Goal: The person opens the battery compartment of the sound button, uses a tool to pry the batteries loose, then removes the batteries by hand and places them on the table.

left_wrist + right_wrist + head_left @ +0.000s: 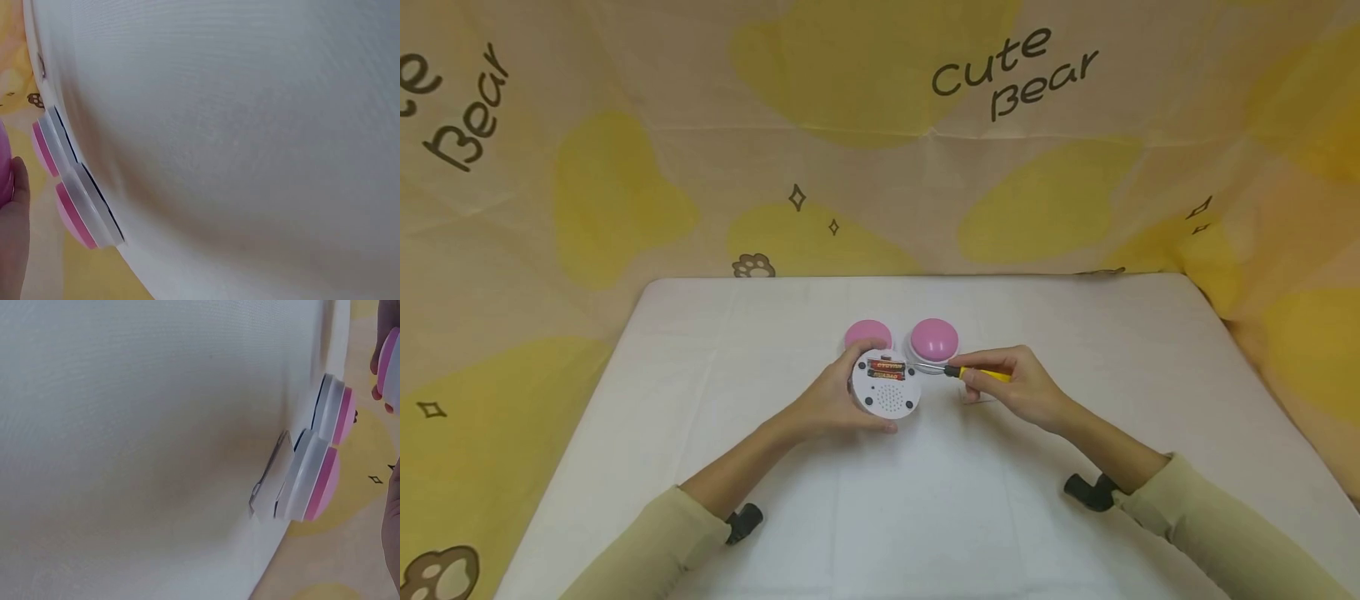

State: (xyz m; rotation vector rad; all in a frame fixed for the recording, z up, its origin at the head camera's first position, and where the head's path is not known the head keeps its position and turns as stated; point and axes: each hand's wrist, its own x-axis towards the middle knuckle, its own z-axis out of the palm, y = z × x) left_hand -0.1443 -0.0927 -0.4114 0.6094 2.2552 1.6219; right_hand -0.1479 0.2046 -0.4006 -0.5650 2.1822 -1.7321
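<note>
My left hand (826, 398) grips a round white push-button device (887, 410) by its rim, underside facing me in the head view. Its battery compartment lies uncovered, showing two red-and-black batteries (886, 369) side by side. Small dark feet and a speaker grille also show on that underside. From the right, my right hand (1028, 387) pinches a screwdriver (992, 375) by its yellow-and-black handle. The metal shaft reaches the device's edge near the compartment; exact contact at the tip cannot be told. The left wrist view catches the held device's pink dome (5, 164) at its edge.
Two similar buttons with pink domes, left (867, 332) and right (935, 339), stand on the white table (760, 333) just beyond my hands. A thin, pale flat piece (274, 478) lies beside the nearer one. Patterned yellow cloth (865, 192) hangs behind the table.
</note>
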